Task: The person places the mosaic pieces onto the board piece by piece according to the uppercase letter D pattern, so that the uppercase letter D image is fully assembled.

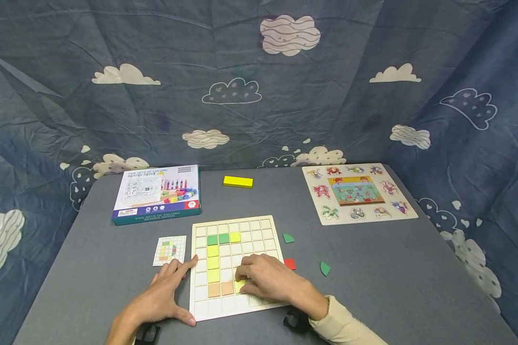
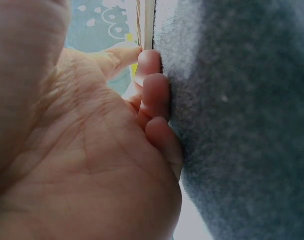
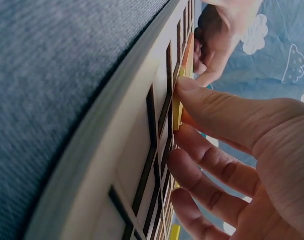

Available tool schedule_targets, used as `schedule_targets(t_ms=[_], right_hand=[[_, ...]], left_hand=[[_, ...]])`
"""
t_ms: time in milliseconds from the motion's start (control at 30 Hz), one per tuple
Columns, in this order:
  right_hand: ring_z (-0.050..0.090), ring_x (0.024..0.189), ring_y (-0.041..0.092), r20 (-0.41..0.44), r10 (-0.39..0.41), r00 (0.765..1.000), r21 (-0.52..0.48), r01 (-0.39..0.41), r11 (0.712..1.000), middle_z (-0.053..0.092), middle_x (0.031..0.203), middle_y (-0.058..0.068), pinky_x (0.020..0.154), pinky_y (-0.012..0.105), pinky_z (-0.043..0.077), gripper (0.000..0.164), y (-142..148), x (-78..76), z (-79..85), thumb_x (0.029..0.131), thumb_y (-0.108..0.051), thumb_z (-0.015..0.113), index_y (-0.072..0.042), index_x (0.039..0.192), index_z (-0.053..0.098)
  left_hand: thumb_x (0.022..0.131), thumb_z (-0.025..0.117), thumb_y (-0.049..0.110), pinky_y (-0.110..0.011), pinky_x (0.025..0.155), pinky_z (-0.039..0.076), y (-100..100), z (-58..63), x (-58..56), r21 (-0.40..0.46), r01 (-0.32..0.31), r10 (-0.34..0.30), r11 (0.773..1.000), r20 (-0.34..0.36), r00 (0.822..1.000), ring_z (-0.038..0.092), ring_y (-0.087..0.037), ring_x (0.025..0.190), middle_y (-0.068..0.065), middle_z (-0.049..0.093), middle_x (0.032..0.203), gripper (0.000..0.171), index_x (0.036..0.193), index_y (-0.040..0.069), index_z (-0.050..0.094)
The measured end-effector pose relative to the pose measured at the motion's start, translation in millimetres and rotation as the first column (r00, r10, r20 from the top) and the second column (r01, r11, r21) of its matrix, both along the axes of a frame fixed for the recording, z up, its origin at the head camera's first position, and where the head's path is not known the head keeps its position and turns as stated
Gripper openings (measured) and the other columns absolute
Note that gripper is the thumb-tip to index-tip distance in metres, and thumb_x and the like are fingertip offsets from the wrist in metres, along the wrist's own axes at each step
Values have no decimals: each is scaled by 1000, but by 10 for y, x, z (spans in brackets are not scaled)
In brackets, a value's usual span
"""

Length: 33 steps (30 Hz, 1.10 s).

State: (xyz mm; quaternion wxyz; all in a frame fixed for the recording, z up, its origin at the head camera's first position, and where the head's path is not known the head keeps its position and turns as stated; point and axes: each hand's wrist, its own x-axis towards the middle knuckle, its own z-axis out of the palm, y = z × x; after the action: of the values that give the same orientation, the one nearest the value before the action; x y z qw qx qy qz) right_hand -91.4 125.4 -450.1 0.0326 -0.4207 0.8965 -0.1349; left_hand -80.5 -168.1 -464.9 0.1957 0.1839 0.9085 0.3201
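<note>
A pale wooden grid board (image 1: pixel 225 305) lies on the table between both hands. Green, yellow and orange square tiles (image 1: pixel 213 250) form a column and two short rows on it. The right hand (image 1: pixel 269 279) pinches a yellow tile (image 3: pixel 177 107) between thumb and index finger, at the cell right of the orange tiles (image 1: pixel 227 288). Its other fingers hover close to the grid in the right wrist view. The left hand (image 1: pixel 160 294) is spread along the board's left side, with thumb and index finger touching the edge. A small pattern card (image 1: pixel 180 243) lies just beyond it.
Right of the board lie a red tile (image 1: pixel 289 264), partly hidden, and two green quarter-round pieces (image 1: pixel 288 238). Farther back are a boxed bead set (image 1: pixel 155 194), a yellow block (image 1: pixel 238 182) and an animal puzzle board (image 1: pixel 323 215). A cloud-print cloth (image 1: pixel 241 124) hangs behind.
</note>
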Motion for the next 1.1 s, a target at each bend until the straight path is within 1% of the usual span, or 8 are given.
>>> schedule_targets(t_ms=[267,467,567,700,767,833,900,1100], right_hand=[[57,81,1,12,-29,1000,-8,29,1000,66,92,-9,74,21,48,15,-2,3,-13,88,-28,76,-18,99,73],[59,84,1,16,-20,1000,-12,20,1000,67,95,-9,76,21,49,17,2,-3,-29,89,-29,76,-18,101,73],[58,86,2,28,-20,999,4,20,1000,66,98,-10,78,21,49,27,10,4,-18,87,-40,77,-20,104,73],[54,85,2,44,-28,999,47,26,999,62,101,-12,77,23,47,54,19,33,8,72,-59,83,-23,110,69],[52,84,2,49,-31,998,67,28,997,60,102,-13,76,24,47,64,18,45,17,63,-61,87,-25,113,67],[52,86,2,57,-30,998,83,26,996,59,104,-13,77,25,47,69,20,50,24,59,-60,90,-26,115,66],[53,90,3,60,-28,998,93,23,995,59,106,-13,80,26,47,70,24,49,27,59,-59,91,-26,116,65],[53,96,5,52,-40,998,101,35,994,59,110,-11,86,29,48,68,56,33,25,66,-56,88,-24,121,65]], left_hand=[[48,93,60,-39,85,32,-11,1,5,14,28,-28,1000,-27,999,34,-18,97,2,43,108,134,158,16,31],[49,93,61,-39,84,33,-8,-6,15,13,29,-29,999,-39,999,35,-18,100,3,43,110,133,158,17,31],[49,93,60,-42,86,34,-5,-7,11,5,22,-22,1000,-32,999,35,-19,102,2,42,111,133,158,17,32],[48,95,58,-49,91,36,-3,10,12,-10,10,-10,1000,-24,1000,37,-22,107,-2,44,115,133,158,19,32],[48,95,58,-50,91,36,-3,16,12,-17,9,-9,1000,-29,1000,38,-22,108,-3,45,117,133,158,19,32],[48,94,59,-47,89,36,-2,19,14,-22,12,-12,1000,-33,999,38,-21,106,-2,44,114,133,158,18,32],[48,94,59,-47,89,37,0,18,16,-25,7,-8,1000,-32,999,38,-22,106,-1,44,114,133,158,19,32],[50,96,52,-59,97,38,13,17,18,-13,-31,30,999,-15,999,42,-31,120,-5,49,122,129,158,22,32]])
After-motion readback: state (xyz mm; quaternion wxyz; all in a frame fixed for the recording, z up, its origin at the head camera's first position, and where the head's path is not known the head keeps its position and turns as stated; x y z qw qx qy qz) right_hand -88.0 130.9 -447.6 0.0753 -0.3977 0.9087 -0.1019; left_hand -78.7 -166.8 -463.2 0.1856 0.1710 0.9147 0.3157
